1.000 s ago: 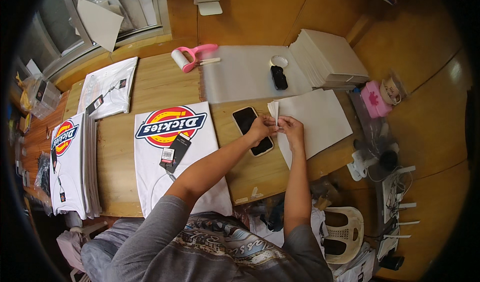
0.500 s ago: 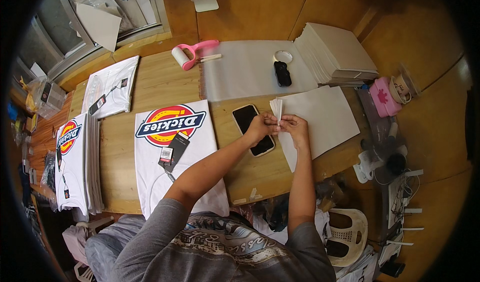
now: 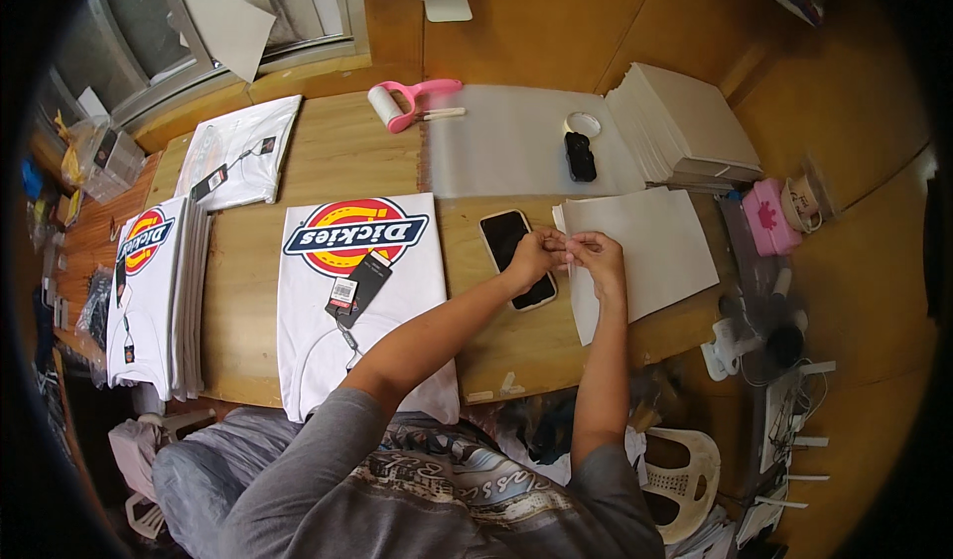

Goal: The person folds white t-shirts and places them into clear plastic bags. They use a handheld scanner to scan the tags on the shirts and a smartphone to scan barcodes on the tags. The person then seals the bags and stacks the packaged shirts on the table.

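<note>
My left hand [image 3: 537, 259] and my right hand [image 3: 602, 259] meet at the near left corner of a white sheet stack [image 3: 660, 251], fingertips pinched together. Between them is a thin bundle of white strips [image 3: 561, 219], mostly hidden by the fingers; its upper end shows pale against the sheets. Beneath my left wrist lies a dark-screened phone [image 3: 506, 236] in a light case. To the left rests a folded white T-shirt [image 3: 308, 331] with a red, yellow and blue print, and a black hang tag [image 3: 371, 279] on it.
A pile of folded white shirts [image 3: 189, 291] and a bagged white shirt [image 3: 238, 157] are at left. Farther back are a pink lint roller [image 3: 397, 107], a clear plastic sheet [image 3: 496, 152], a tape roll [image 3: 583, 123], a black device [image 3: 580, 157], stacked boards [image 3: 685, 117] and a pink box [image 3: 769, 219].
The white bundle was fanned upright above my fingers; now it is turned narrower and mostly covered. My hands stay together, and the whole view has shifted slightly.
</note>
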`<action>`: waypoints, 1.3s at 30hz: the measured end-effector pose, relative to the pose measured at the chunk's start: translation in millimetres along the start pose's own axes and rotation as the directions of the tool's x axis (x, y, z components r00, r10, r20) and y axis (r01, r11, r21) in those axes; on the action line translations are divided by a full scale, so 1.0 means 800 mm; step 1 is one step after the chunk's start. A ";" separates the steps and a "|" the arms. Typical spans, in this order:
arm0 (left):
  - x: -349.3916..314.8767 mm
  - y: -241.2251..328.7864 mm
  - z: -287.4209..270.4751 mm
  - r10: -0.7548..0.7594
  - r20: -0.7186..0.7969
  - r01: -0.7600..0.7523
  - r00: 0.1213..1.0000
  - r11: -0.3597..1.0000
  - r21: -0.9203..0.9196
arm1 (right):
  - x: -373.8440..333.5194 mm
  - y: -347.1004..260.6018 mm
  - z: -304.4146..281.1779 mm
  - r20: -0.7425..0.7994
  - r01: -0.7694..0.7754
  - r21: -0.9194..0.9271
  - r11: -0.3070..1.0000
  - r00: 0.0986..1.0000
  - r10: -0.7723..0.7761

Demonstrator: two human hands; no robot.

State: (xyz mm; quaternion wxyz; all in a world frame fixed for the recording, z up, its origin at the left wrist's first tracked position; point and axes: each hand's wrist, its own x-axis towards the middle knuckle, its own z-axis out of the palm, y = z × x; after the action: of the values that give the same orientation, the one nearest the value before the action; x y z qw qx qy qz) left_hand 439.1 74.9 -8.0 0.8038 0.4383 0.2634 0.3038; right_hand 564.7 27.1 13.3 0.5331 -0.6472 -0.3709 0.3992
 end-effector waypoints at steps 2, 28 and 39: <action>-0.001 -0.001 0.000 0.020 -0.011 -0.020 1.000 1.000 0.003 | 0.002 0.001 -0.001 0.024 0.004 0.032 0.999 1.000 -0.005; -0.012 0.008 0.017 0.165 -0.078 -0.141 0.983 0.959 0.247 | 0.003 0.011 -0.008 0.025 0.098 -0.152 0.984 0.995 -0.095; -0.009 0.005 0.007 0.005 -0.102 -0.010 0.995 0.999 -0.044 | -0.018 -0.002 -0.019 0.148 0.015 -0.085 0.996 0.989 -0.002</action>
State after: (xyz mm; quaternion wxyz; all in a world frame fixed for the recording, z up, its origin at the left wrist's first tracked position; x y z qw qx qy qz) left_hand 437.2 68.5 -0.6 0.7977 0.4053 0.2957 0.3346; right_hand 572.6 8.0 18.1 0.4773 -0.6366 -0.4290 0.4277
